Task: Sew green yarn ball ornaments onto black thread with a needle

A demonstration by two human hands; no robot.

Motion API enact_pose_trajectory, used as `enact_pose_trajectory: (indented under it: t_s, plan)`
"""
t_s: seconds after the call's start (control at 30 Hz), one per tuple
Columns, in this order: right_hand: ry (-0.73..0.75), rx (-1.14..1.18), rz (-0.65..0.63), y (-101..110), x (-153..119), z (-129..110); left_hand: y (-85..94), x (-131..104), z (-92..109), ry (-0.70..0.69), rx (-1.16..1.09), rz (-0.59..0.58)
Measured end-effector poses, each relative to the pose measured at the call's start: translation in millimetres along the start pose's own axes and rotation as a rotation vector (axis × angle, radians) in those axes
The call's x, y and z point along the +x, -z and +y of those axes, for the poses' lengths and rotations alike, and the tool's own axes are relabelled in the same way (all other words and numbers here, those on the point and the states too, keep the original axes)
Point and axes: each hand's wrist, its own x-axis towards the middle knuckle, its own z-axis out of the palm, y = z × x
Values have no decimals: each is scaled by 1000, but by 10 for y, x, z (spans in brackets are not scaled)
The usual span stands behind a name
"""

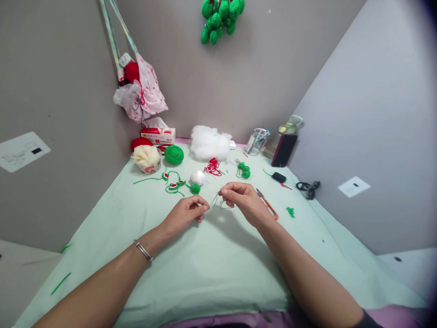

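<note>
Above the middle of the table, my left hand point(189, 212) is closed in a pinch at the lower end of a thin dark thread point(214, 200). My right hand point(243, 200) pinches the upper end, slightly higher and to the right. A loop of the strand hangs below the right fingers. Whether a needle is part of it is too fine to tell. Just beyond my left fingers lie a small green crocheted ball point(195, 189) and a white ball point(197, 177). Orange-handled thread snips point(268, 204) rest beside my right wrist, partly behind it.
Red yarn scraps point(213, 167), green crocheted pieces point(175, 186) and a green yarn ball point(174, 155) lie farther back. White stuffing point(210, 143) stands against the wall. A phone point(284, 151) leans at the right, near a clear cup point(256, 142) and a black claw clip point(310, 189).
</note>
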Motion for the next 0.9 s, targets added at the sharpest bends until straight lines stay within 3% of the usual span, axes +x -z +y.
enact_pose_trajectory:
  t_s: [0.37,0.63,0.9]
  plan:
    - [2,57,-10,16,-10,-7,55,36,-26,-57,-89,201]
    - [1,46,-47,-5,-25,-11,20,-9,-11,-12,-268,-99]
    - [3,60,-16,11,-8,-21,-11,-30,50,45,-384,-174]
